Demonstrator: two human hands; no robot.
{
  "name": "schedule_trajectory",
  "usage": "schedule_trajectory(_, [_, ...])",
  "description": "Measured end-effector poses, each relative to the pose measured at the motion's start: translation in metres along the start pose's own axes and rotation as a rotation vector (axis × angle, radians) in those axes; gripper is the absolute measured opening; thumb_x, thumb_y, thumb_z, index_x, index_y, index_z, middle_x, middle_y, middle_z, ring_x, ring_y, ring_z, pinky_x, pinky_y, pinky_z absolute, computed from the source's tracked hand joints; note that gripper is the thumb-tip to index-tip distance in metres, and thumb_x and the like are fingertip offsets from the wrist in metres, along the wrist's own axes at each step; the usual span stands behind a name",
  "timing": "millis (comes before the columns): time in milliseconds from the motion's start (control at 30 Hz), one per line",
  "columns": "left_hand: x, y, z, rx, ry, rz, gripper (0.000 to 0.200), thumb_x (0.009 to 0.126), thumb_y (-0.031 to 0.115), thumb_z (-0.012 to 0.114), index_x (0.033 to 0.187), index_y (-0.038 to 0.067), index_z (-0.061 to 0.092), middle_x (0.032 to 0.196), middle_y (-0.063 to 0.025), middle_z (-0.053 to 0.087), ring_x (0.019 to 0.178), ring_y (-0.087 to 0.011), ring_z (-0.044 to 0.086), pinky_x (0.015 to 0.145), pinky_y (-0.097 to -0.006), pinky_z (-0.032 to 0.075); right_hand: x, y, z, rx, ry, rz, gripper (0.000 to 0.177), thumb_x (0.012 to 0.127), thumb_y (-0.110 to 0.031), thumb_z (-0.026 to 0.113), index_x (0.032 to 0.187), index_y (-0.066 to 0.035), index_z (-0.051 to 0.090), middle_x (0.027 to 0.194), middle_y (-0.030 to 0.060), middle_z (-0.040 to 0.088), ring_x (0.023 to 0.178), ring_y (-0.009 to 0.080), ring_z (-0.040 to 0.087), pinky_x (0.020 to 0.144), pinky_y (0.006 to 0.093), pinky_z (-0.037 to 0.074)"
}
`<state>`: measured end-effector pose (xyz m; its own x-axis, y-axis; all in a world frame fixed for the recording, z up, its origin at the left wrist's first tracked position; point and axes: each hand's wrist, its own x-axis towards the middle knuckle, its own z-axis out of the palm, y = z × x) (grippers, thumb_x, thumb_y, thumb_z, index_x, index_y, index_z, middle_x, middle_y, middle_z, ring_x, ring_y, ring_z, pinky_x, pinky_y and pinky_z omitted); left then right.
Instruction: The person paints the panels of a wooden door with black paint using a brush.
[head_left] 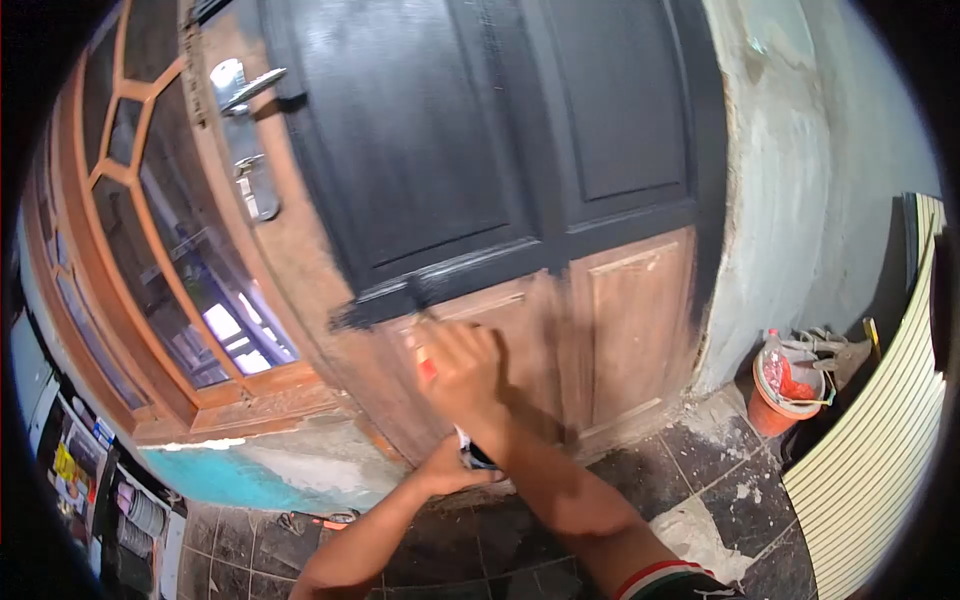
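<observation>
My right hand (pixel 462 372) is closed around a paintbrush (pixel 427 369), of which a red part of the handle shows. Its dark bristle end, partly blurred, is at the lower edge of the black paint on the wooden door (pixel 630 330). The door's upper panels are black and wet-looking in places; the lower panels show bare brown wood. Below, and partly behind my right forearm, my left hand (pixel 452 468) grips a small paint container (pixel 474 452) with a white rim and dark inside. Most of the container is hidden by my right arm.
A metal door handle (pixel 250 92) sits on the unpainted left edge. Left of it is a wood-framed window (pixel 140 185). An orange bucket (pixel 772 412) holding a bottle stands at right, near a ribbed panel (pixel 880 430). Tools (pixel 330 520) lie on the dark tiles.
</observation>
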<state>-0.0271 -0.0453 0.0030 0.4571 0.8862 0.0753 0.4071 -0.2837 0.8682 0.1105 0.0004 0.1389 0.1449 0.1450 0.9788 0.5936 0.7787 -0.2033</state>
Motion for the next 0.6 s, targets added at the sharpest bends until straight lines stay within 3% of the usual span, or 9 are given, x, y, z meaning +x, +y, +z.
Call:
schedule_trajectory(133, [-0.015, -0.032, -0.006, 0.024, 0.069, 0.132, 0.079, 0.078, 0.024, 0.096, 0.144, 0.001, 0.060, 0.138, -0.0149, 0.068, 0.131, -0.0271, 0.063, 0.113, -0.0426, 0.050, -0.009, -0.052, 0.045, 0.398, -0.089, 0.086, 0.019, 0.096, -0.020, 0.079, 0.111, -0.008, 0.080, 0.107, 0.0118, 0.079, 0.095, 0.0269, 0.073, 0.086, 0.0401, 0.053])
schedule_trajectory(200, [-0.025, -0.040, -0.010, 0.045, 0.092, 0.161, 0.079, 0.079, 0.025, 0.096, 0.146, 0.003, 0.060, 0.140, -0.0144, 0.068, 0.133, -0.0273, 0.063, 0.114, -0.0428, 0.050, -0.018, -0.036, 0.050, 0.307, -0.165, 0.294, 0.023, 0.101, -0.025, 0.076, 0.116, -0.007, 0.081, 0.104, 0.0137, 0.079, 0.091, 0.0289, 0.073, 0.081, 0.0429, 0.055])
schedule_trajectory(267, [-0.026, -0.054, -0.026, 0.024, 0.035, 0.157, 0.081, 0.078, 0.025, 0.097, 0.148, 0.007, 0.060, 0.143, -0.0123, 0.068, 0.135, -0.0257, 0.062, 0.115, -0.0419, 0.049, -0.006, -0.012, 0.030, 0.314, -0.077, 0.655, 0.035, 0.105, -0.037, 0.074, 0.117, -0.005, 0.081, 0.098, 0.0029, 0.079, 0.086, 0.0154, 0.070, 0.075, 0.0331, 0.056])
schedule_trajectory(300, [-0.027, -0.059, -0.034, 0.015, 0.000, 0.159, 0.082, 0.078, 0.025, 0.098, 0.149, 0.009, 0.060, 0.144, -0.0113, 0.068, 0.136, -0.0249, 0.061, 0.115, -0.0414, 0.049, 0.010, -0.015, 0.004, 0.371, -0.056, 0.882, 0.033, 0.106, -0.033, 0.074, 0.117, -0.002, 0.081, 0.097, 0.0006, 0.077, 0.087, 0.0128, 0.067, 0.075, 0.0318, 0.055])
schedule_trajectory(333, [-0.027, -0.061, -0.040, 0.123, 0.012, 0.039, 0.080, 0.076, 0.024, 0.098, 0.147, 0.009, 0.062, 0.139, -0.0098, 0.072, 0.132, -0.0246, 0.064, 0.115, -0.0400, 0.049, -0.007, 0.032, 0.003, 0.307, 0.123, 0.697, 0.029, 0.105, -0.027, 0.076, 0.114, 0.000, 0.080, 0.101, 0.0061, 0.078, 0.088, 0.0132, 0.067, 0.075, 0.0328, 0.055])
schedule_trajectory(400, [-0.028, -0.050, -0.057, 0.006, 0.003, 0.108, 0.079, 0.076, 0.023, 0.098, 0.145, 0.009, 0.064, 0.136, -0.0093, 0.073, 0.129, -0.0240, 0.066, 0.114, -0.0393, 0.049, -0.002, 0.043, -0.021, 0.108, 0.394, 0.621, 0.026, 0.104, -0.022, 0.076, 0.113, 0.002, 0.079, 0.097, 0.0096, 0.078, 0.084, 0.0194, 0.069, 0.077, 0.0392, 0.055])
schedule_trajectory(500, [-0.027, -0.063, -0.063, -0.107, -0.004, 0.169, 0.078, 0.076, 0.020, 0.098, 0.145, 0.007, 0.064, 0.134, -0.0092, 0.074, 0.124, -0.0219, 0.068, 0.111, -0.0399, 0.050, -0.007, 0.054, -0.025, -0.360, 0.488, 0.325, 0.026, 0.103, -0.020, 0.076, 0.114, 0.003, 0.078, 0.092, 0.0133, 0.074, 0.082, 0.0277, 0.068, 0.078, 0.0434, 0.054])
schedule_trajectory(567, [-0.024, -0.075, -0.059, -0.125, -0.002, 0.175, 0.077, 0.077, 0.019, 0.097, 0.145, 0.006, 0.064, 0.133, -0.0091, 0.074, 0.123, -0.0213, 0.068, 0.110, -0.0404, 0.051, -0.006, 0.001, 0.009, -0.314, 0.318, 0.336, 0.022, 0.103, -0.018, 0.072, 0.109, 0.002, 0.078, 0.092, 0.0170, 0.070, 0.085, 0.0356, 0.067, 0.080, 0.0457, 0.052])
schedule_trajectory(600, [-0.016, -0.091, -0.051, -0.196, 0.000, 0.204, 0.082, 0.071, 0.027, 0.098, 0.142, 0.004, 0.064, 0.134, -0.0157, 0.075, 0.123, -0.0245, 0.070, 0.108, -0.0394, 0.053, -0.012, -0.021, 0.030, -0.329, 0.193, 0.294, 0.021, 0.104, -0.019, 0.071, 0.107, 0.001, 0.078, 0.094, 0.0173, 0.070, 0.086, 0.0363, 0.066, 0.080, 0.0464, 0.052])
